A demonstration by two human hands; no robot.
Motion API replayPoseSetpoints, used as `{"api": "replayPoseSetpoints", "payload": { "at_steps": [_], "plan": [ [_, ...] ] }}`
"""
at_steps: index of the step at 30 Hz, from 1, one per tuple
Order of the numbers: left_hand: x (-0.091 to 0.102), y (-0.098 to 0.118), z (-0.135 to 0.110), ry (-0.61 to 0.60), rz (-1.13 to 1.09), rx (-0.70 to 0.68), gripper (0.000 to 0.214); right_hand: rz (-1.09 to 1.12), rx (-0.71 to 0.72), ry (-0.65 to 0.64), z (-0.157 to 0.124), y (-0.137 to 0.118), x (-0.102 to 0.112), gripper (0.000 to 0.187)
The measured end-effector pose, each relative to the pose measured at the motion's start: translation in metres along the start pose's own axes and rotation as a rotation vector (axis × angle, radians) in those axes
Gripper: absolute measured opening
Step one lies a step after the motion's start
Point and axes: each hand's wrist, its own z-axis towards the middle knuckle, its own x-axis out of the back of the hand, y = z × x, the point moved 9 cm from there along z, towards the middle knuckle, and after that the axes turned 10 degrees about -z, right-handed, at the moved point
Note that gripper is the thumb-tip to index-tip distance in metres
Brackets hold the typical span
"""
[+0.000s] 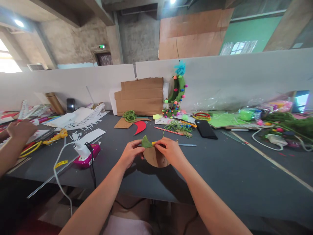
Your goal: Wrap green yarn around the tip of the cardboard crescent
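Observation:
A curved brown cardboard piece [156, 158] is held up over the dark table, one end covered in green wrapping [146, 141]. My left hand [133, 151] is closed on it at the green end, thumb on top. The fingers of my right hand [168, 148] pinch together at its upper edge, beside a small yellow bit [153, 143] that I cannot make out. From a loose heap of green yarn [179, 128], a thin strand runs down to my right fingers. A red crescent piece [140, 127] lies just beyond my left hand.
A power strip [87, 156] with a plugged-in charger and cables stands at left, near a yellow glue gun [55, 136]. Another person's hand [19, 132] reaches in there. A phone [206, 129], a cutter knife [186, 122] and a green crescent decoration with pompoms [181, 88] are farther back.

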Motion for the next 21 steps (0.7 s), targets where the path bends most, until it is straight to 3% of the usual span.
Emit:
{"api": "replayPoseSetpoints", "payload": {
  "at_steps": [5, 11, 15, 17, 21],
  "plan": [
    [0.001, 0.002, 0.001, 0.032, -0.041, -0.019, 0.033, -0.005, 0.037, -0.019, 0.004, -0.01, 0.002, 0.015],
    [-0.001, 0.027, -0.008, 0.147, -0.102, -0.116, 0.028, 0.05, -0.003, -0.01, 0.002, -0.028, 0.022, 0.013],
    [-0.008, 0.043, -0.036, 0.208, -0.101, -0.147, 0.028, 0.163, -0.038, -0.038, -0.017, -0.047, 0.034, 0.015],
    [-0.007, 0.053, -0.059, 0.301, -0.007, -0.185, 0.027, 0.252, -0.075, -0.081, -0.033, -0.056, 0.036, 0.015],
    [-0.02, 0.069, -0.102, 0.337, 0.159, -0.228, 0.028, 0.628, -0.306, -0.267, -0.074, -0.069, 0.023, 0.013]
  ]
}}
